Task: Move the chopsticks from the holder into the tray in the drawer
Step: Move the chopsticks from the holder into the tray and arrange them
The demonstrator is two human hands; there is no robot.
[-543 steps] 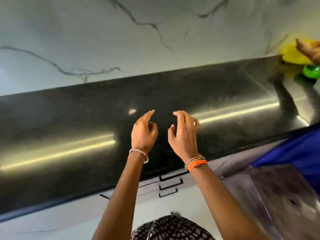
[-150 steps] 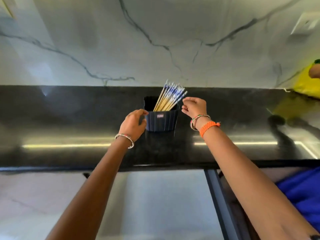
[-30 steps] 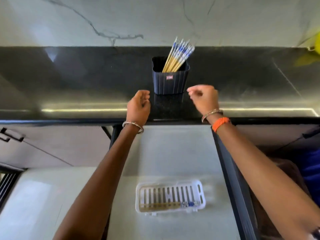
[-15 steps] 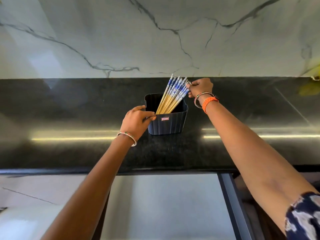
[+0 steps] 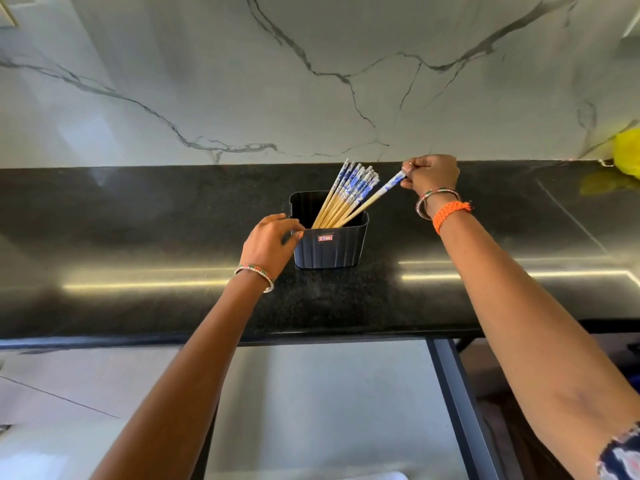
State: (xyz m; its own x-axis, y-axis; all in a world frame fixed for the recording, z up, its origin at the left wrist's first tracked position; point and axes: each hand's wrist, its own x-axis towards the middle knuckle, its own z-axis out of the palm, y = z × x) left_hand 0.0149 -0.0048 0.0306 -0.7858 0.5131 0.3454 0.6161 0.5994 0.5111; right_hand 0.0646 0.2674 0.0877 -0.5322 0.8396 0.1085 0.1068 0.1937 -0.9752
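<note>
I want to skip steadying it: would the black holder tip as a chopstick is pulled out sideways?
Possibly. The holder looks light and thin-walled, and the bundle leans right, the way the right hand pulls. The left hand bracing it seems wise.

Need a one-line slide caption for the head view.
Right hand pinches one chopstick from the holder; left hand steadies it.
</note>
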